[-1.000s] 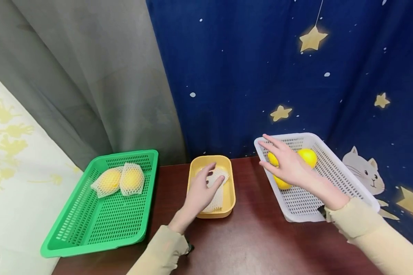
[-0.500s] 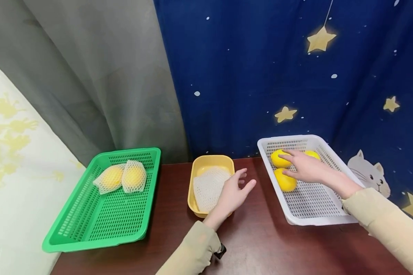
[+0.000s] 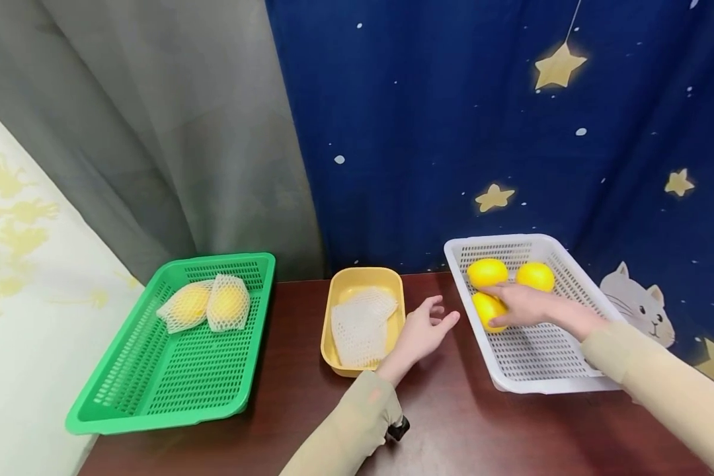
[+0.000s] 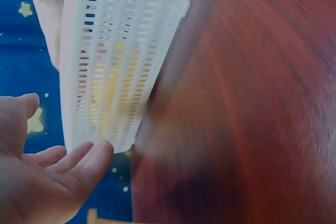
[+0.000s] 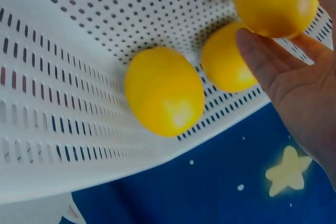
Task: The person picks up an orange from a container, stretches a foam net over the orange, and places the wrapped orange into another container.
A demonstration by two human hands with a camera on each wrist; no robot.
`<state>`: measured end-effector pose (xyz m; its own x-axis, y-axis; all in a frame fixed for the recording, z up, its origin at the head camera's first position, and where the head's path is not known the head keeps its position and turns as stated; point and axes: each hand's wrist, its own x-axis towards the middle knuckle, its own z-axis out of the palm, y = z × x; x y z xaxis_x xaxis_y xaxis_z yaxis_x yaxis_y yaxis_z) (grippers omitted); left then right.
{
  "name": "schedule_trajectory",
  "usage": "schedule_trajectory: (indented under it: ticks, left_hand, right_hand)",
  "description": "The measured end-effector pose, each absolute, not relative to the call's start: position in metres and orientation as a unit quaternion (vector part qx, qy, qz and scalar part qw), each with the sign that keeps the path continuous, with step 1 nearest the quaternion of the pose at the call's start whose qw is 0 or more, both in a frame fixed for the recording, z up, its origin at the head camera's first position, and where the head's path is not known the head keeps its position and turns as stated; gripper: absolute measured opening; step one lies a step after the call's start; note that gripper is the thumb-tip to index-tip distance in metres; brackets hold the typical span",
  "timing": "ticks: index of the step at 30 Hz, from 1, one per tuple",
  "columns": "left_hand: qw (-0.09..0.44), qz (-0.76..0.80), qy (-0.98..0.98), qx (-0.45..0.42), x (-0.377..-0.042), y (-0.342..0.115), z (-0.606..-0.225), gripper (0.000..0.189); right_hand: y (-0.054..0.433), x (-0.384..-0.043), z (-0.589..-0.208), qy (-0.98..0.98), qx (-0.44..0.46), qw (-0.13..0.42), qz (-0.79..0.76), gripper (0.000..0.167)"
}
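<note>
My right hand point(image 3: 523, 305) reaches into the white basket point(image 3: 550, 385) at the right and grips the nearest lemon point(image 3: 488, 313). In the right wrist view, thumb and fingers curl round that lemon point(image 5: 273, 1). Two other lemons sit at the far end, one at the left point(image 3: 486, 272) and one at the right point(image 3: 535, 276). My left hand point(image 3: 421, 330), with relaxed fingers, holds nothing between the white basket and a small yellow tub point(image 3: 350, 289). White foam net sleeves point(image 3: 357, 334) lie in the tub.
A green basket point(image 3: 202, 377) stands at the left with two net-wrapped lemons, one at its left point(image 3: 189, 307) and one at its right point(image 3: 229, 305). Behind the dark red table point(image 3: 452, 423) hang grey point(image 3: 226, 165) and blue starry point(image 3: 393, 165) curtains.
My right hand has come down and back onto the nearest lemon and now grips it. My left hand has moved right, from over the tub to the space beside the white basket.
</note>
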<state>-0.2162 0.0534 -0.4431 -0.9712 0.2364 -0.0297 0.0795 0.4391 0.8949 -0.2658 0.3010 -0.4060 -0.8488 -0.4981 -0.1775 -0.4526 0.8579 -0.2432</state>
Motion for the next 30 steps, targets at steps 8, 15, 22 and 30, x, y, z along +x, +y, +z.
schedule_trajectory:
  ticks: [8, 15, 22, 30]
  left_hand:
    - [0.125, 0.535, 0.823, 0.144, -0.219, 0.07, -0.454, 0.066]
    - [0.179, 0.586, 0.77, 0.181, -0.215, 0.078, -0.461, 0.065]
    - [0.187, 0.598, 0.756, 0.188, -0.215, 0.078, -0.462, 0.064]
    - [0.196, 0.592, 0.759, 0.188, -0.215, 0.075, -0.465, 0.062]
  right_hand:
    - [0.3, -0.272, -0.413, 0.96, -0.237, 0.105, -0.106, 0.091]
    - [0.298, -0.273, -0.417, 0.961, -0.229, 0.112, -0.111, 0.09]
    - [0.292, -0.275, -0.414, 0.966, -0.218, 0.113, -0.086, 0.091]
    - [0.285, -0.276, -0.416, 0.97, -0.22, 0.095, -0.047, 0.094]
